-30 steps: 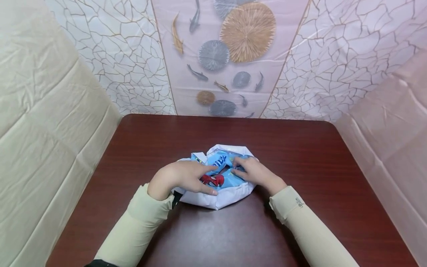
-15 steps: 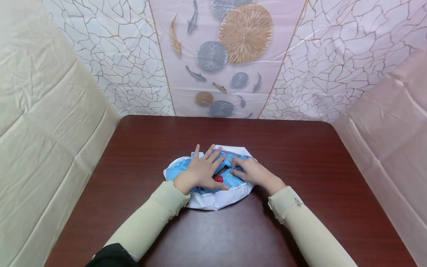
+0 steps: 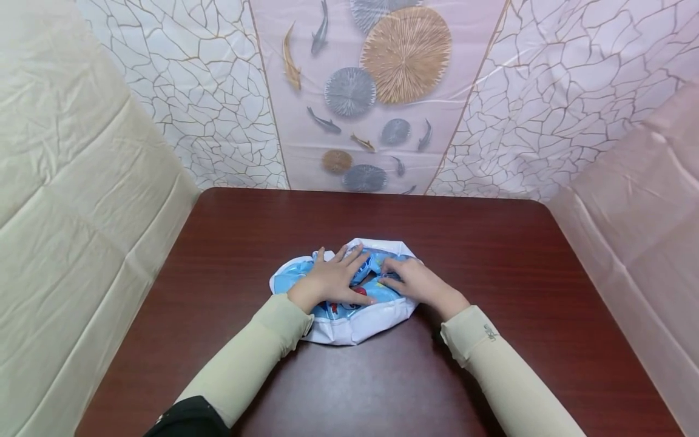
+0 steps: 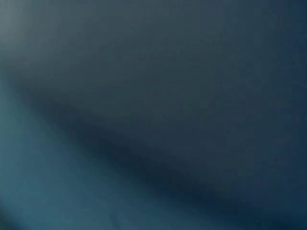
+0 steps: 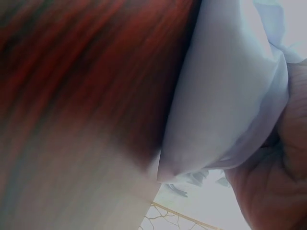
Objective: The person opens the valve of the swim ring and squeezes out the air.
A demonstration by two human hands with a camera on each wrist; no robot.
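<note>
A half-limp inflatable swim ring (image 3: 346, 331), shiny blue with printed figures on top and white at its outer side, lies in the middle of the table. My left hand (image 3: 329, 283) rests on its left part with fingers spread and straight, covering some of the print. At the ring's right side, my right hand (image 3: 419, 283) pinches the blue plastic by the central hole between thumb and curled fingers; what exactly sits between the fingertips is hidden. In the right wrist view the white side of the ring bulges beside my palm (image 5: 264, 191). The left wrist view is dark and blurred.
The dark red-brown table (image 3: 491, 255) has rounded far corners. Padded cream panels (image 3: 82, 200) flank it on the left and right. Behind it hangs a patterned sheet (image 3: 355, 139) with fish and round leaves.
My left hand has turned from hovering sideways over the ring to lying spread on it, and the ring's left part now shows. The right hand has kept its place.
</note>
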